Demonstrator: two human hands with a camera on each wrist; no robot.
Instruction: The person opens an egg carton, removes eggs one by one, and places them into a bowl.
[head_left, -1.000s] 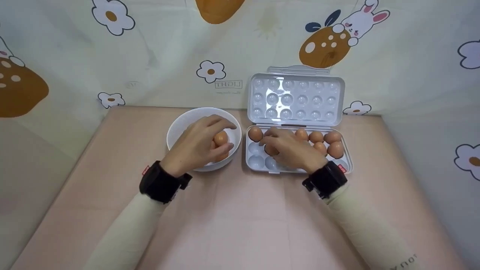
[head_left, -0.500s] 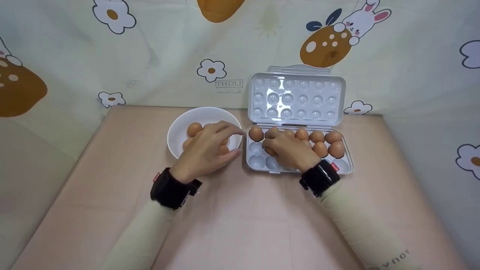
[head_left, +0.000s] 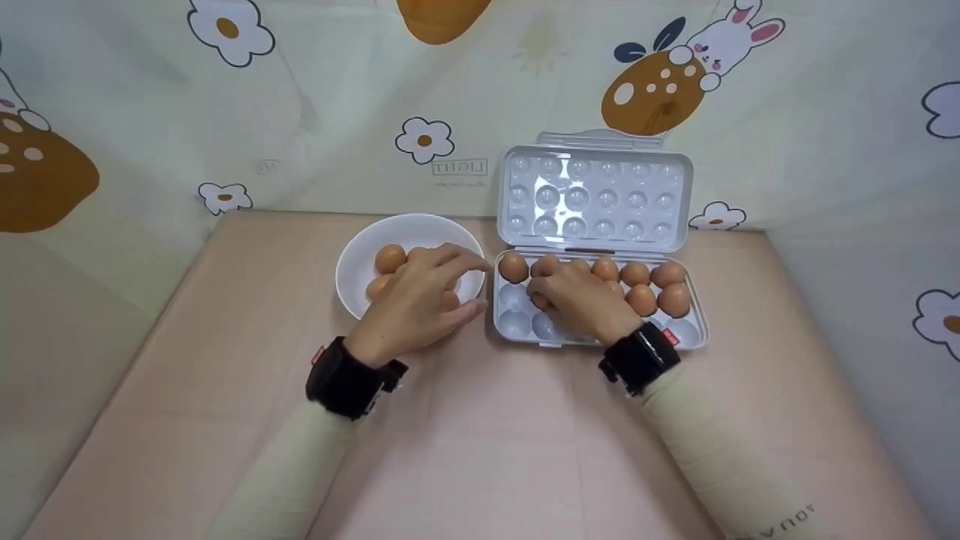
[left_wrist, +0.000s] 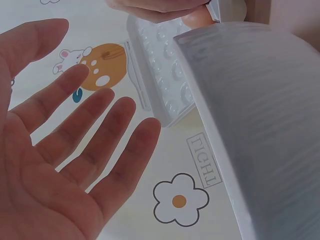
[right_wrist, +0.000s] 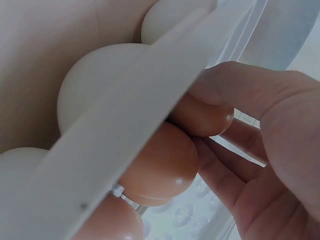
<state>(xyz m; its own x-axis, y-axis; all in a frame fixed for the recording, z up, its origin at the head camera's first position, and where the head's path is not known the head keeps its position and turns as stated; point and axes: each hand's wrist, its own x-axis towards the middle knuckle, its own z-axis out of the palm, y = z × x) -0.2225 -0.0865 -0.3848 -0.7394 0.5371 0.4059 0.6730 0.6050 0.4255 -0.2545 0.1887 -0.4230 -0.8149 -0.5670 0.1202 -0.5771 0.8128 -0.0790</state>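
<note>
In the head view my left hand [head_left: 412, 304] hovers over the white bowl [head_left: 354, 262], where several brown eggs [head_left: 390, 259] lie partly hidden below it. The left wrist view shows that hand's palm with fingers spread and nothing in them, beside the bowl's outer wall [left_wrist: 260, 110]. My right hand [head_left: 581, 301] is over the plastic egg box [head_left: 514, 324]. Its thumb and fingers pinch a brown egg [right_wrist: 205, 117] at a socket in the middle row. Other eggs [head_left: 640, 300] sit in the back and middle rows, some covered by the hand.
The box's clear lid [head_left: 592, 201] stands raised at the back, against the patterned curtain [head_left: 315, 112]. Bowl and box stand side by side on the pink tabletop [head_left: 480, 450]. Front sockets [head_left: 546, 326] show at the box's left.
My left hand has shifted right and toward me over the bowl, baring eggs at its left. My right hand has curled in around the egg at the middle row.
</note>
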